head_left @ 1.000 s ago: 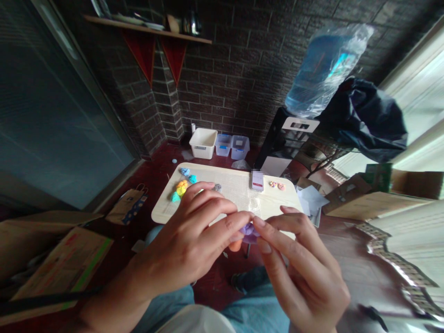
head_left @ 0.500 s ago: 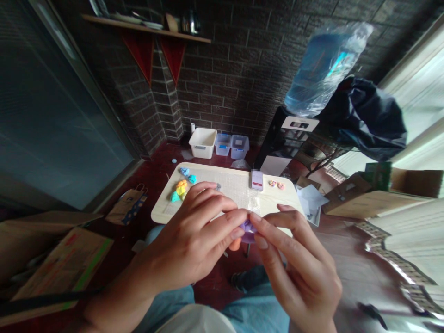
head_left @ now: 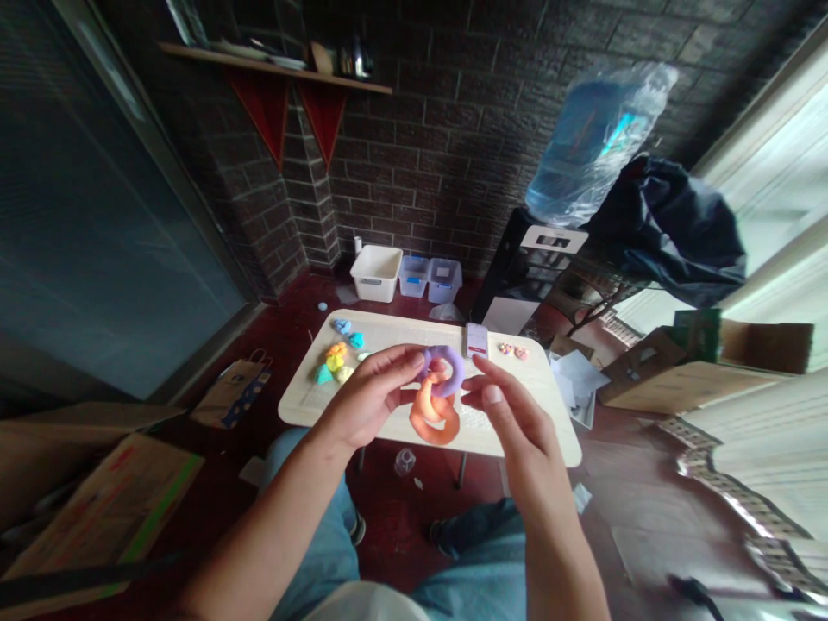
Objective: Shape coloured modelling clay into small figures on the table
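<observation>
left fingers (head_left: 411, 366) pinch the purple ring (head_left: 456, 371), right fingers (head_left: 495, 400) parted, seemingly just beside it.

Water bottle (head_left: 573, 147) above dispenser (head_left: 523, 274).

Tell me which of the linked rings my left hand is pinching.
The purple ring, topmost of those linked; your left hand grips its upper left side. The orange rings hang below it.

A lived-in room, perhaps a home — dark brick wall (head_left: 401, 164), 1 shelf (head_left: 272, 62), 1 water dispenser (head_left: 527, 267), pale curtains (head_left: 756, 448), cardboard boxes (head_left: 711, 375).
</observation>
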{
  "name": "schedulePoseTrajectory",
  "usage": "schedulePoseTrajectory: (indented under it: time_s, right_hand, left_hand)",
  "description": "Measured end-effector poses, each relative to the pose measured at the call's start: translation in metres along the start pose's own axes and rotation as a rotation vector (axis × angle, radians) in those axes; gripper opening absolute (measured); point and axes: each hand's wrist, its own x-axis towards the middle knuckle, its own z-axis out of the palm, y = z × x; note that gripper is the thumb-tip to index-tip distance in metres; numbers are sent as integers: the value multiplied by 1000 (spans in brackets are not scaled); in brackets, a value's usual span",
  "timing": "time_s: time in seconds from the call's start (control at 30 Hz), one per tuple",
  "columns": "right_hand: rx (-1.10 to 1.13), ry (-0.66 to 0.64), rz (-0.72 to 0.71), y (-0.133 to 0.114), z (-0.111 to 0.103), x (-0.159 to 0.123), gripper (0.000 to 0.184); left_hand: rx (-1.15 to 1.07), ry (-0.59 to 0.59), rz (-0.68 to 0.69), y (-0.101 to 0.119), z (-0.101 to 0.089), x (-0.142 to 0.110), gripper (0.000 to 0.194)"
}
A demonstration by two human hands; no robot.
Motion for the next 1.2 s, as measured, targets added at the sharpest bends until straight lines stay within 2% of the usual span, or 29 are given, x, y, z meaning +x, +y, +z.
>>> schedulePoseTrajectory:
  time_s: [0.1,0.23,0.47,0.57,0.7,0.8,0.9,1.03,1.1,1.2]
  right_hand:
    - [167,-99,166,13,6,1,41]
    - [247,-146,191,17,11,1,37]
    - [204,-90,129,15,11,19,34]
    - [231,-91,135,23,12,25,28]
    - [430,-55,246,36,13,27,24]
    - [607,-53,354,42,12,27,23]
    - [678,-34,385,46,12,28,22]
    - [704,-14,384,48,14,27,18]
    - [700,-15,373,48,16,25,17]
    - [667,-29,343,48,19,20,17]
  left_hand:
    - [-110,-1,-28,-9,-4,8,17]
    - [-109,-4,-35,-13,-6,12,15]
    - [117,43,8,-14,-1,11,28]
    - [268,76,80,-16,2,10,31]
    - [383,114,165,-16,1,2,48]
    - [441,161,224,-17,-2,-9,49]
    - [501,145,176,-23,-4,-20,46]
    - [435,59,58,-39,-1,-26,61]
    - [416,59,34,-47,1,-25,62]
    - [465,105,59,-55,0,-21,54]
